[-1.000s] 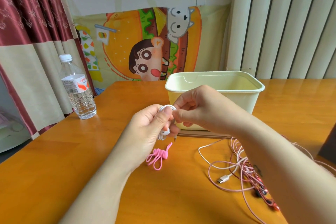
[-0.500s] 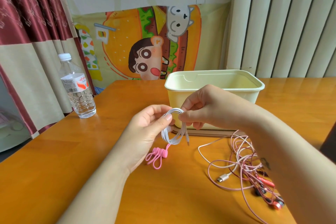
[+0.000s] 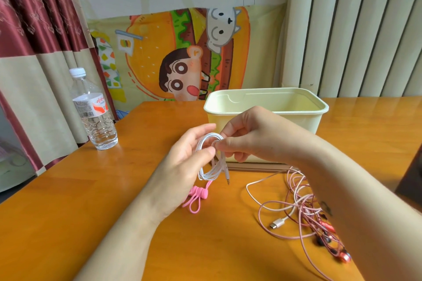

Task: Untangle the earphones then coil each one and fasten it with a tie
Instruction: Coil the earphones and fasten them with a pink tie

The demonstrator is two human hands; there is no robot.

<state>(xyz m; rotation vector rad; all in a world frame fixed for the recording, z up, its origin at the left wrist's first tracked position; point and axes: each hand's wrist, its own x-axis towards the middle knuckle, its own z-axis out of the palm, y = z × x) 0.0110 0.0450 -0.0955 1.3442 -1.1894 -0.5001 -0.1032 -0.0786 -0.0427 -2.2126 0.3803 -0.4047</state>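
Observation:
A coil of white earphone cable [image 3: 211, 162] hangs between my two hands above the wooden table, its jack plug [image 3: 227, 177] dangling at the bottom. My left hand [image 3: 182, 166] pinches the coil's left side with thumb and fingers. My right hand [image 3: 249, 139] grips the top of the same coil from the right. Below the coil, pink silicone ties [image 3: 197, 196] lie on the table. To the right sits a tangle of pink and red earphone cables [image 3: 303, 210] with a USB-C plug [image 3: 277, 223] and red earbuds [image 3: 342, 255], partly hidden by my right forearm.
A pale yellow plastic bin [image 3: 262, 102] stands right behind my hands. A clear water bottle [image 3: 94, 112] stands at the table's left edge, beside a curtain. A dark object [image 3: 411, 180] sits at the right border.
The white cable has gone from a tight bundle in my hands to a longer loop hanging down with the jack showing. My left fingers have spread more around it.

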